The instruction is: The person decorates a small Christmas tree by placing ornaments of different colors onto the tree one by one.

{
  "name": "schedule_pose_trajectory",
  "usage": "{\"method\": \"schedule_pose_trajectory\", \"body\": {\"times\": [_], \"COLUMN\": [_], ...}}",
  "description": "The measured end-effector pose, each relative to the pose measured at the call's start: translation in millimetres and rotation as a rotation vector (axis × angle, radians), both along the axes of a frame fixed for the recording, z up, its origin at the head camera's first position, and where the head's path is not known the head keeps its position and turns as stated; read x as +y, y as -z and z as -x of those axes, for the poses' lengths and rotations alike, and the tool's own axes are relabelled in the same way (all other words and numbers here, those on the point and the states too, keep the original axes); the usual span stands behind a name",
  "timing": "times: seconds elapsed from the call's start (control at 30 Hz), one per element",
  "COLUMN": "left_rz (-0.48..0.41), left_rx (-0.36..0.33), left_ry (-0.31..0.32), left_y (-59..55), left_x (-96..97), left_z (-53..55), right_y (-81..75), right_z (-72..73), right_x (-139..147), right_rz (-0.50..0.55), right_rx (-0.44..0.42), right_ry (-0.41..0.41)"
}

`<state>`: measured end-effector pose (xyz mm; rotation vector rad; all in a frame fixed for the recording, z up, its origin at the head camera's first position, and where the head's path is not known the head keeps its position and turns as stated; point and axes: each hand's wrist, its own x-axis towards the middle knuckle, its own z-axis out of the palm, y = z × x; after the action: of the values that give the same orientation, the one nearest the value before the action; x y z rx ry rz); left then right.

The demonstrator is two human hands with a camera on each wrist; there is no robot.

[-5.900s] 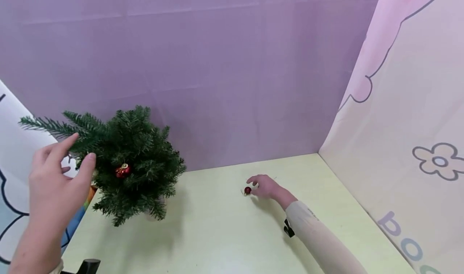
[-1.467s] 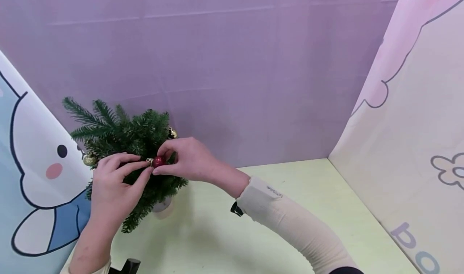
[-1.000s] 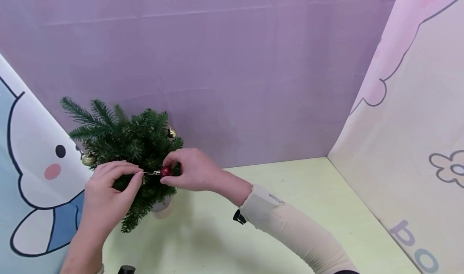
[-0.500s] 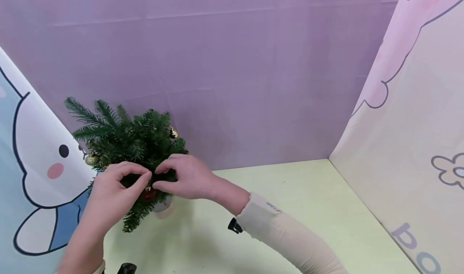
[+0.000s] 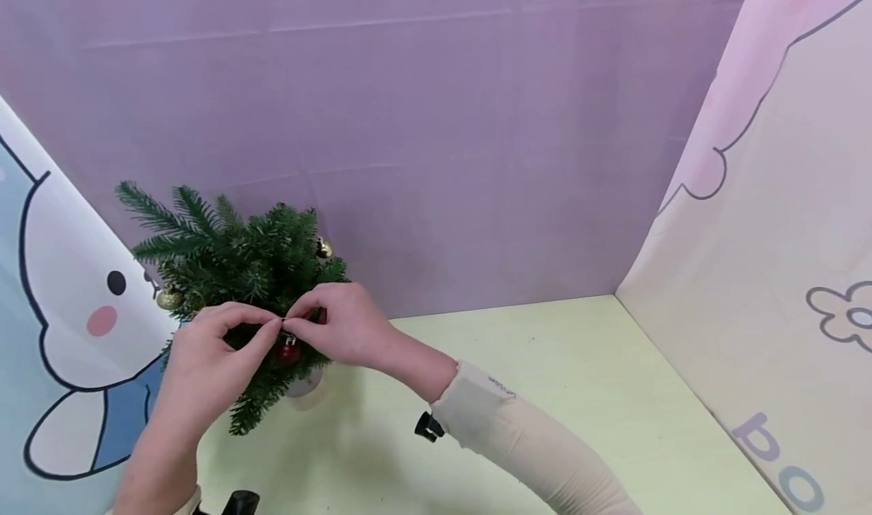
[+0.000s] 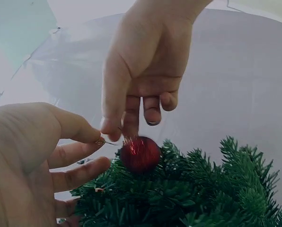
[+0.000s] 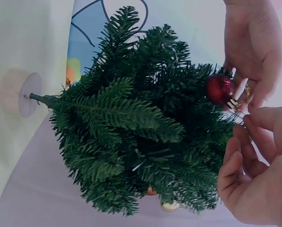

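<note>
A shiny red Christmas bauble [image 5: 288, 351] hangs by its gold string [image 7: 247, 92], in front of the small artificial Christmas tree [image 5: 255, 273]. My left hand [image 5: 211, 363] pinches the string between thumb and index finger. From the other side, my right hand [image 5: 350, 326] pinches the same string, its fingertips almost meeting the left ones. In the left wrist view the bauble [image 6: 141, 155] dangles just under the right fingers, overlapping the green needles. Its gold cap [image 7: 233, 104] shows in the right wrist view.
Gold baubles [image 5: 169, 298] hang on the tree's left and right sides. Its round pale base [image 5: 306, 390] stands on the light yellow-green table [image 5: 518, 424]. A purple cloth wall [image 5: 477, 159] rises behind, with printed panels on both sides.
My right hand brought the bauble from the table to the tree, where my left hand took its string. The right fingers then left the ball for the string, and the bauble now hangs down.
</note>
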<state>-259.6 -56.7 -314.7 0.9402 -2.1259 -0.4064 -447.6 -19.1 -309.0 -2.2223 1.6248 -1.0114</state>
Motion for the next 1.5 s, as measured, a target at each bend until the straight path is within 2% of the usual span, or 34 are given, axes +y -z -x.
{"method": "schedule_pose_trajectory", "body": {"times": [0.1, 0.2, 0.33, 0.57, 0.8, 0.97, 1.07, 1.3, 1.5], "left_rz": [0.041, 0.08, 0.118, 0.129, 0.15, 0.175, 0.202, 0.282, 0.303], "left_rx": [0.005, 0.023, 0.064, 0.091, 0.153, 0.18, 0.159, 0.078, 0.006], "left_ry": [-0.022, -0.041, -0.055, -0.05, -0.039, -0.062, -0.098, -0.189, -0.245], "left_y": [3.7, 6.2, 7.5, 8.3, 10.6, 11.5, 12.3, 8.3, 7.9], "left_x": [0.6, 0.5, -0.9, -3.0, -3.2, -3.6, -4.2, -9.4, -12.7], "left_z": [4.0, 7.7, 10.8, 13.2, 15.7, 17.0, 18.5, 22.0, 23.3], "right_y": [1.7, 3.7, 5.3, 6.7, 8.8, 9.8, 9.6, 4.7, -0.7], "right_z": [2.6, 4.3, 5.6, 4.7, 4.2, 3.9, 4.4, 3.2, 1.6], "right_x": [-1.8, -3.9, -5.7, -8.6, -10.1, -12.2, -13.0, -18.7, -22.1], "right_rz": [-0.029, -0.035, -0.035, -0.02, -0.001, 0.006, -0.003, 0.021, -0.025], "right_rx": [-0.083, -0.117, -0.089, -0.095, -0.093, -0.145, -0.171, -0.127, -0.098], "right_ry": [0.017, 0.04, 0.022, -0.021, -0.043, -0.024, 0.007, 0.089, 0.125]}}
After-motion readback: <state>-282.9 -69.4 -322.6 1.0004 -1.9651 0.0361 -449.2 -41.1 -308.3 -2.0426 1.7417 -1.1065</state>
